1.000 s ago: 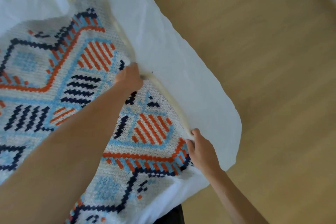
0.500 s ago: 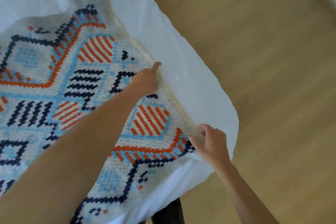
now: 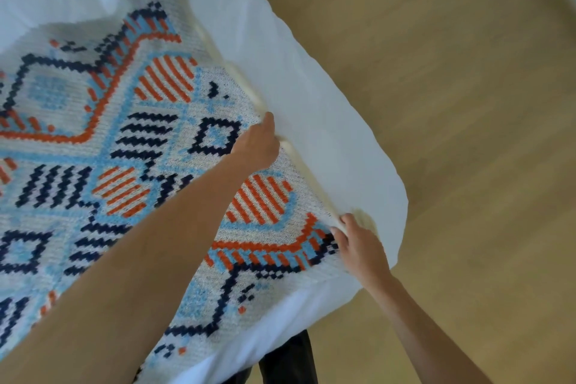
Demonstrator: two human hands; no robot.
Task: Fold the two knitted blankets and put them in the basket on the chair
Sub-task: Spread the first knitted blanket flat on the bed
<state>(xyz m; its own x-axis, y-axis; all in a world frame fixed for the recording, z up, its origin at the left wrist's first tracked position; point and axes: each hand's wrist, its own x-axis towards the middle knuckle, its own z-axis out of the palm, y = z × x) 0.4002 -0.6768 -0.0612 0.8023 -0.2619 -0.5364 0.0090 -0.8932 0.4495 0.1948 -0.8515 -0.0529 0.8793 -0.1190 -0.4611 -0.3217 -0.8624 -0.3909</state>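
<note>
One knitted blanket [image 3: 131, 140], cream with orange, navy and light-blue geometric patterns, lies spread on a white sheet [image 3: 327, 109]. Its rolled cream edge runs diagonally from the top left down to the near right corner. My left hand [image 3: 258, 143] reaches across the blanket and grips that edge about midway, with the thumb pointing up along it. My right hand [image 3: 358, 243] pinches the blanket's near right corner close to the sheet's rounded corner. Neither a second blanket, a basket nor a chair shows in this view.
The white-sheeted surface ends in a rounded corner [image 3: 402, 196] at the right. Beyond it is bare light wooden floor [image 3: 452, 87]. Something dark [image 3: 290, 358] stands below the sheet's near edge at the bottom.
Both hands have slid right and toward the sheet's corner, drawing the blanket's edge with them. The edge now lies straighter and more of the pattern is laid out flat.
</note>
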